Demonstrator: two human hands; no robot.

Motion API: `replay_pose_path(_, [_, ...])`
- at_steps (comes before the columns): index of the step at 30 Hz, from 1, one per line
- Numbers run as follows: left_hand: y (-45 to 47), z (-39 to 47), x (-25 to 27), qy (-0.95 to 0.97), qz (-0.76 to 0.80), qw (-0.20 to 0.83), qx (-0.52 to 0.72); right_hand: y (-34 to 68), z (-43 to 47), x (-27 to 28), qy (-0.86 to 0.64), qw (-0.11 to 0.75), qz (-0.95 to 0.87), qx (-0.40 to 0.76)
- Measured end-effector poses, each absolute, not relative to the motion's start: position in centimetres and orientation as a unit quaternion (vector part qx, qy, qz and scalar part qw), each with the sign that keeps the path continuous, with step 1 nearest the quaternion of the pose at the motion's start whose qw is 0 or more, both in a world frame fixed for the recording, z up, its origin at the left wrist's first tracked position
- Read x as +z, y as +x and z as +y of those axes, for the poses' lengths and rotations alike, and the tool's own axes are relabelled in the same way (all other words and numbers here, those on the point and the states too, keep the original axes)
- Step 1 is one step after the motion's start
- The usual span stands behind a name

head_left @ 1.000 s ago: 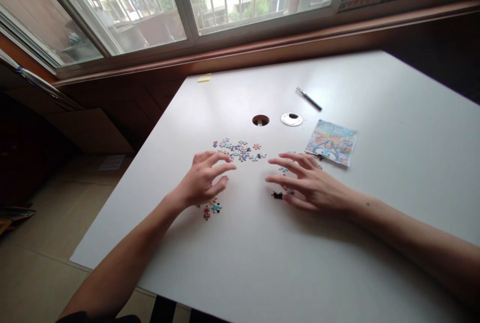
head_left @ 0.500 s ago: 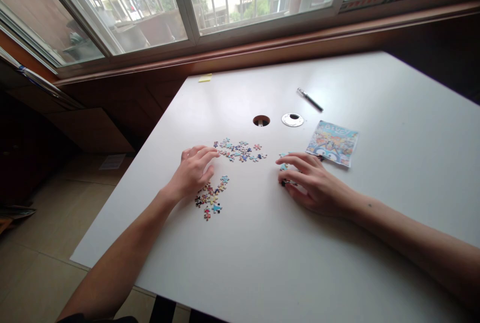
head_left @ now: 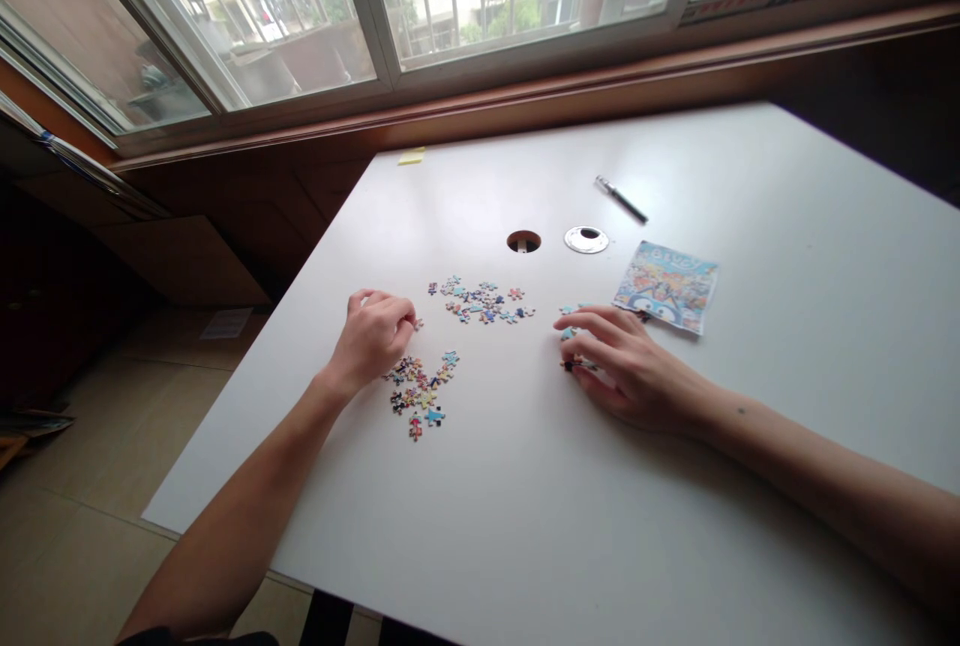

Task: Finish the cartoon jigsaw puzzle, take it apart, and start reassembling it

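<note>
My left hand has its fingers curled in, with a small pinkish jigsaw piece showing at the fingertips. It is beside a far cluster of jigsaw pieces and just beyond a nearer cluster. My right hand rests on the table, fingers bent and apart, over a third group of jigsaw pieces. Part of that group is hidden beneath the palm and fingers. Behind the right hand lies a colourful printed picture sheet, flat on the table.
The white table stands by a window. A black pen, a metal grommet cover, an open cable hole and a yellow sticky note are toward its back. The table's left edge drops to a tiled floor.
My left hand has drawn slightly left and its fingers have closed from a spread pose, with a piece now at the tips. My right hand has stayed almost still.
</note>
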State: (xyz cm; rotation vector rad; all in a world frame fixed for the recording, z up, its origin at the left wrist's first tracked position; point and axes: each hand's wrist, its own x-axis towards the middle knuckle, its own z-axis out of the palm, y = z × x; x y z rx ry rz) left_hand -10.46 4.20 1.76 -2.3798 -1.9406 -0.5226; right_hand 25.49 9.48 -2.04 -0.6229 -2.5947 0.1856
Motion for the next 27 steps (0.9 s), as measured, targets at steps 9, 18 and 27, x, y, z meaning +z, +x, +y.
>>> replay_pose_path(9, [-10.7,4.8,-0.1,-0.781,-0.605,-0.055,-0.143,25.5,9.5,-2.1,-0.228,0.229,-0.944,0.071])
replay_pose_path(18, [-10.9,4.9,1.1,-0.765,-0.624,0.003,-0.158,25.4,9.5,-2.0,-0.232,0.237,-0.939,0.087])
replay_pose_path(27, [-4.9,1.9,2.0,-0.913,-0.375,-0.120,-0.109,25.5,9.5,-1.9,-0.220,0.222,-0.946,0.084])
